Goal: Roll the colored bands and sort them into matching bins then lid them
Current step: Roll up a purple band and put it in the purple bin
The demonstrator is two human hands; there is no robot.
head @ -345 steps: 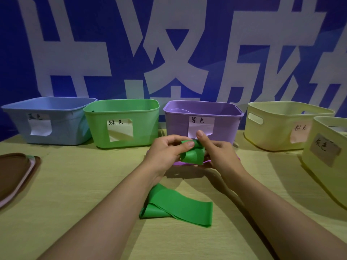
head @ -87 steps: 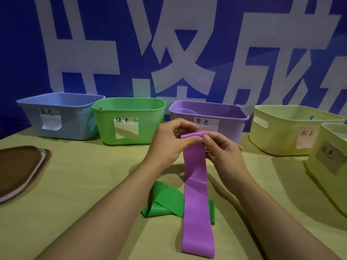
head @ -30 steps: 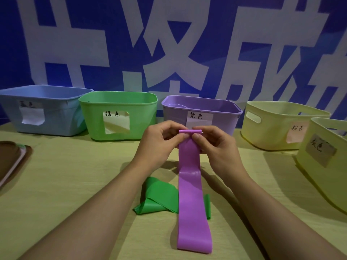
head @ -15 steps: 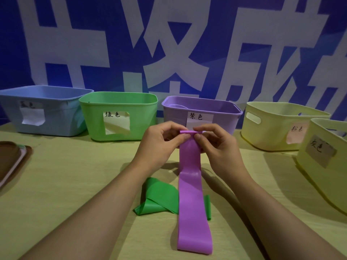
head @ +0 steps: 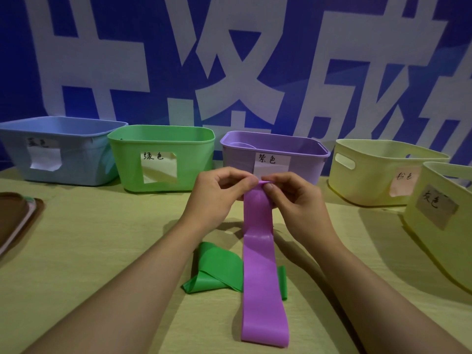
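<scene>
Step in hand: starting the roll on the purple band (head: 258, 264). My left hand (head: 217, 195) and right hand (head: 298, 200) both pinch its top edge, thumbs and fingertips pressed on a first small fold, held up in front of the purple bin (head: 240, 157). The rest of the band hangs down, then lies flat on the table (head: 102, 238) toward me, crossing over the green band (head: 214, 269).

Next, as I judge it: keep turning the fold over itself with even tension on both sides so the roll stays straight and tight, feeding the tail up off the table. The material looks slippery and springy, so a loose pinch would likely let it unwind. Then drop it in the purple bin.

Count:
- bands: 2 out (purple, green, the green one unrolled and crumpled)
- bins: 5 (blue (head: 76, 159), green (head: 127, 159), purple, two pale yellow (head: 370, 175) (head: 434, 241)), all open
- lids: a stack at far left (head: 15, 218), number unclear
</scene>
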